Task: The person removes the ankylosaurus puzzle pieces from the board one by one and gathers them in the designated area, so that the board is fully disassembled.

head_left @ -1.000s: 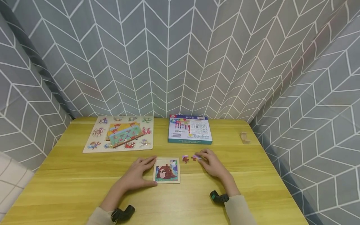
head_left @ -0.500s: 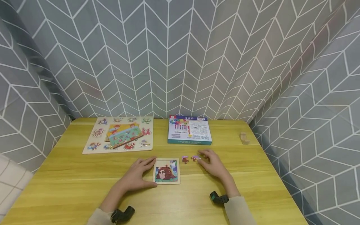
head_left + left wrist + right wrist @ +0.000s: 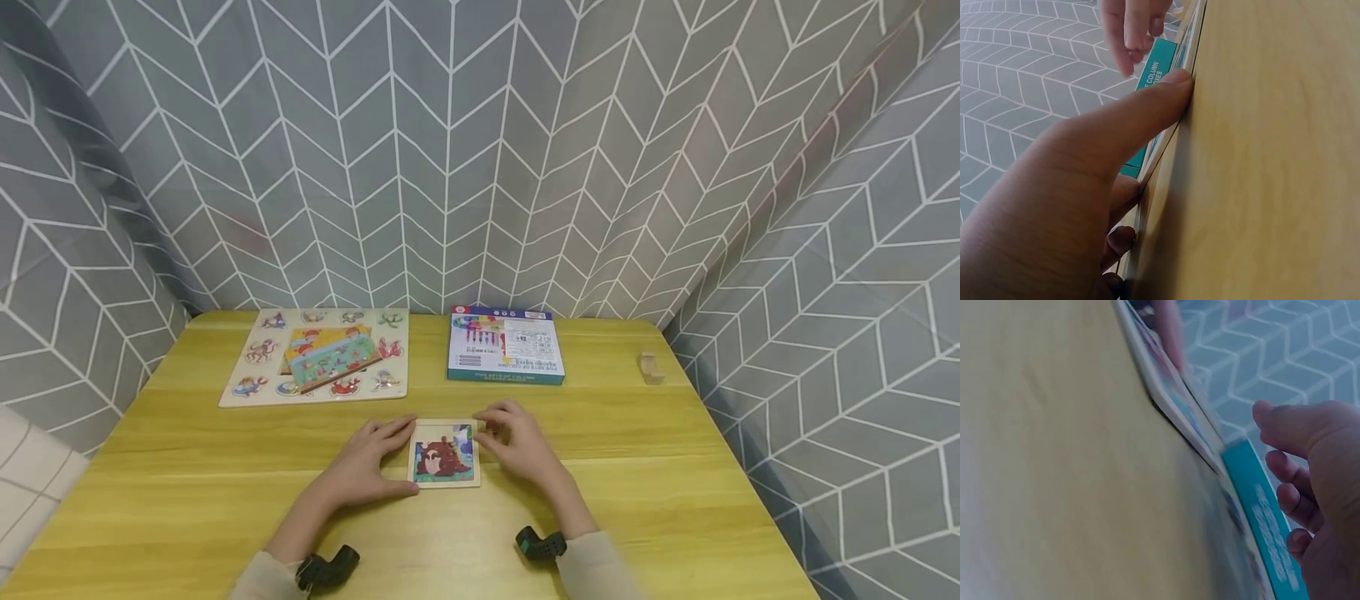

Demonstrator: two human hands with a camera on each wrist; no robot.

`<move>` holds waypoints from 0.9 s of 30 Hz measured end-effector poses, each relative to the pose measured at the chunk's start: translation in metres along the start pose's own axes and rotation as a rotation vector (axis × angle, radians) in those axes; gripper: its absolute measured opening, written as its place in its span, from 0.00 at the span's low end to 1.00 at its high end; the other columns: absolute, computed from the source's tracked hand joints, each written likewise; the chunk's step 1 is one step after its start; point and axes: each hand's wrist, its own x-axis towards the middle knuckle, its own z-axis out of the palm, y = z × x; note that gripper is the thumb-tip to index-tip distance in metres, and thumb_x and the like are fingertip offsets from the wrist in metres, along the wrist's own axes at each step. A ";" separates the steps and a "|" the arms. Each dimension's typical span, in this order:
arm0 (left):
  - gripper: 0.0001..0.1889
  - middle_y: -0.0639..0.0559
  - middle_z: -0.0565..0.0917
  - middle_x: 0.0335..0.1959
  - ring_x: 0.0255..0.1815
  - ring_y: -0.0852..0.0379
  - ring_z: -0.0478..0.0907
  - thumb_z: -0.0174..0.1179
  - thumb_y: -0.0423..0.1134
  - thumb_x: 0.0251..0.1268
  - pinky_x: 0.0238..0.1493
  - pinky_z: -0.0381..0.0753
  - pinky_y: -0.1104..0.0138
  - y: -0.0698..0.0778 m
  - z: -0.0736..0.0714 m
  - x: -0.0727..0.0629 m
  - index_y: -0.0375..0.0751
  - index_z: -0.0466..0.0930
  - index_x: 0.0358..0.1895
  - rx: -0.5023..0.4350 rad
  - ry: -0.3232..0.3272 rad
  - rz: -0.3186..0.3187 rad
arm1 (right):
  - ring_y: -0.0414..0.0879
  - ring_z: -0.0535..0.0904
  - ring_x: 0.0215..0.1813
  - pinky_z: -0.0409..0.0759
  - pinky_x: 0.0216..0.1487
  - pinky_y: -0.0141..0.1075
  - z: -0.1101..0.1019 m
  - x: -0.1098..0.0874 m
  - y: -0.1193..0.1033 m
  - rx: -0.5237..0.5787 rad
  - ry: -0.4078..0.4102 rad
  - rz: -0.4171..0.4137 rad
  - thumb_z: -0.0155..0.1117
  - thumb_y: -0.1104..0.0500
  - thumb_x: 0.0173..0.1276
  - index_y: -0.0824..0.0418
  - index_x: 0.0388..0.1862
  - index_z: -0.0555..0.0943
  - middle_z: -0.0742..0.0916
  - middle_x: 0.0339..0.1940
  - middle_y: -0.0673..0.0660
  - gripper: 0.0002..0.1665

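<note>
A small square jigsaw puzzle (image 3: 442,461) in a pale wooden frame lies flat on the table, showing a brown spiky animal. Its top strip is bare board. My left hand (image 3: 363,467) holds the frame's left side, thumb (image 3: 1141,112) at the near corner and index finger at the far one. My right hand (image 3: 520,443) hovers by the frame's right edge, thumb and index finger apart and bent. Between them a brown puzzle piece (image 3: 492,427) shows on the table. The right hand hides the spot of the second piece. In the right wrist view nothing shows between its fingers.
At the back left, a peg board (image 3: 240,392) with sea animals bears two small picture puzzles (image 3: 336,360). A boxed toy set (image 3: 506,346) stands at the back middle. A small pale wooden block (image 3: 651,368) sits near the right edge. A patterned curtain (image 3: 450,167) hangs behind.
My right hand has left the rightmost loose piece and moved left, to the puzzle frame's right edge. The left hand has stayed on the frame.
</note>
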 end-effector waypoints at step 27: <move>0.56 0.49 0.67 0.83 0.58 0.54 0.67 0.75 0.70 0.53 0.60 0.72 0.48 -0.002 0.001 0.001 0.43 0.68 0.81 0.001 0.008 0.011 | 0.48 0.70 0.52 0.73 0.54 0.45 0.030 0.002 -0.013 -0.168 -0.087 -0.049 0.67 0.61 0.77 0.55 0.54 0.90 0.81 0.51 0.55 0.11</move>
